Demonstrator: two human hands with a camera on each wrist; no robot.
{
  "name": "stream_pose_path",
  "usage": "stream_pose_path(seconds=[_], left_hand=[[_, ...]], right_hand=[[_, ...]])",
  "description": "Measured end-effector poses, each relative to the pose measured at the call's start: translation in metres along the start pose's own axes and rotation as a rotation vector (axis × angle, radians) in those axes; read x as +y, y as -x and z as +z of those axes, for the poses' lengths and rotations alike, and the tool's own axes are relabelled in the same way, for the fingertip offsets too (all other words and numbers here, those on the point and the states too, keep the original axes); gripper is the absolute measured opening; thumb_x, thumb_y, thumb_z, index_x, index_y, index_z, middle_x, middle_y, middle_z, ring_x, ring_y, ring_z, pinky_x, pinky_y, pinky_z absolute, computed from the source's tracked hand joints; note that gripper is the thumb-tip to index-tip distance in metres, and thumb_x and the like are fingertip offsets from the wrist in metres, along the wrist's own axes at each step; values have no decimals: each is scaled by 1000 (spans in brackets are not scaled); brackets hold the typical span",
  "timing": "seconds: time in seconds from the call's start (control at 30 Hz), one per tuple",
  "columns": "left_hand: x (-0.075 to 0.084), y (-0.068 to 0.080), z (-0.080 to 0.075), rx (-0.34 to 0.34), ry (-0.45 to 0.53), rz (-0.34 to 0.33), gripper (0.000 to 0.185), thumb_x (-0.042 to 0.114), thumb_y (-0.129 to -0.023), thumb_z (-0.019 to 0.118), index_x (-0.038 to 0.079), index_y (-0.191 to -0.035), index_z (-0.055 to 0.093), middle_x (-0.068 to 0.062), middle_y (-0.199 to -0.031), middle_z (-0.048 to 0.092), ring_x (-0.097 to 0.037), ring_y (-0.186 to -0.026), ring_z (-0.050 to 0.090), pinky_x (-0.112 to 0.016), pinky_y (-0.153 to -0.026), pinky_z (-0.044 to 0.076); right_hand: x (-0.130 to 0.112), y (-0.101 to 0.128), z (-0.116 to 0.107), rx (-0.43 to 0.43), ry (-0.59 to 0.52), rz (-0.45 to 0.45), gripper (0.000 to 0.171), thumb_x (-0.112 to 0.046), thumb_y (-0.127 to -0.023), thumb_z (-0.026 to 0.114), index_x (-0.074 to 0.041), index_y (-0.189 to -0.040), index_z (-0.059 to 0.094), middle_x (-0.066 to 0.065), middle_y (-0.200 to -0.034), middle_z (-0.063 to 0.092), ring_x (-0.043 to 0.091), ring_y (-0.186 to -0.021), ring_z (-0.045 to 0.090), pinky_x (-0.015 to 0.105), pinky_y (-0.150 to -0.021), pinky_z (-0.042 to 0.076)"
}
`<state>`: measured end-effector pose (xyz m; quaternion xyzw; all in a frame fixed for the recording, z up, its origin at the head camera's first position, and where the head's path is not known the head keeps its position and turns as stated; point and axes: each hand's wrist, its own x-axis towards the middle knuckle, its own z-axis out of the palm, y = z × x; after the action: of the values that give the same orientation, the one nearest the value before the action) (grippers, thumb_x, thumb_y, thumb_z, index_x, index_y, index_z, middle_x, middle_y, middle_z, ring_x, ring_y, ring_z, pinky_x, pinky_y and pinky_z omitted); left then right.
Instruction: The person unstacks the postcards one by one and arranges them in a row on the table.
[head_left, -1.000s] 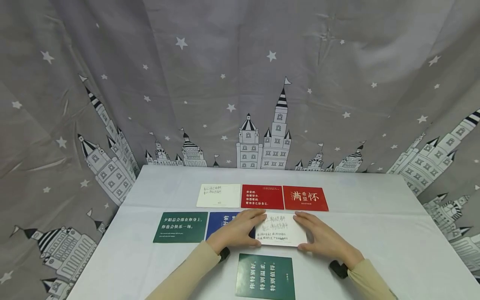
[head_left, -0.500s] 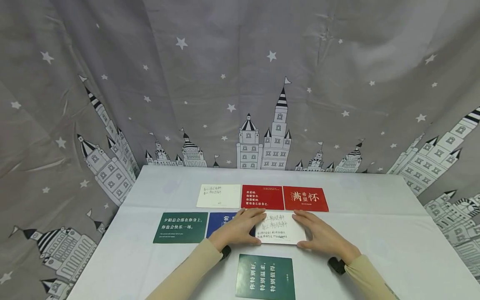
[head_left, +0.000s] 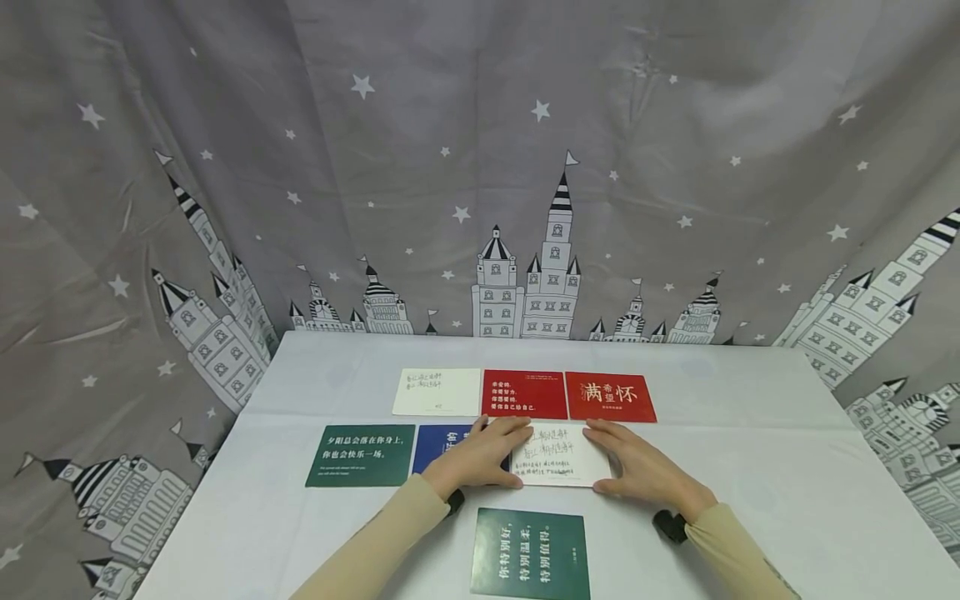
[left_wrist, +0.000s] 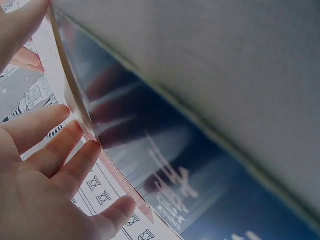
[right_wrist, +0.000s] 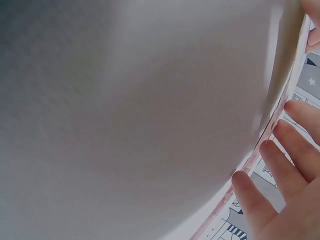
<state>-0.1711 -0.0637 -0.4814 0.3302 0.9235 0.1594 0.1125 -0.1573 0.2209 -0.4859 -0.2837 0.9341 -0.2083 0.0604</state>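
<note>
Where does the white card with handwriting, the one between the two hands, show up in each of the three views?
Head: white card at table centre, between left hand and right hand.
Left wrist: only its edge, seen side-on at the left fingers, above the blue card.
Right wrist: its edge at the right fingers.
Shared landmark: the card's edge against the fingertips.

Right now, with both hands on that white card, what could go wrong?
The white card lies over the edge of the blue card, and the left hand rests on both, so sliding one may drag the other. The right hand presses the opposite edge; squeezing inward could buckle the card. The red card sits close behind and may get nudged.
</note>
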Motion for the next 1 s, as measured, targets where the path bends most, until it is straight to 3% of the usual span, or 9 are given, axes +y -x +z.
stream_pose_path(seconds=[0.53, 1.0], left_hand=[[3, 1, -2, -17, -17, -21, 79, 37, -80, 77, 11, -145, 42, -6, -151, 34, -21, -139, 27, -55, -113, 12], [-2, 16, -13, 50, 14, 9, 83, 37, -79, 77, 8, -147, 38, -8, -150, 33, -24, -138, 28, -57, -112, 14]], right_hand=[[1, -2, 1, -27, 21, -11, 75, -26, -76, 78, 1, -138, 47, 19, -144, 41, 38, -130, 40, 53, -103, 36], [-5, 2, -7, -1, 25, -9, 78, -26, -76, 79, 1, -140, 45, 20, -145, 40, 38, -131, 38, 53, -105, 34]])
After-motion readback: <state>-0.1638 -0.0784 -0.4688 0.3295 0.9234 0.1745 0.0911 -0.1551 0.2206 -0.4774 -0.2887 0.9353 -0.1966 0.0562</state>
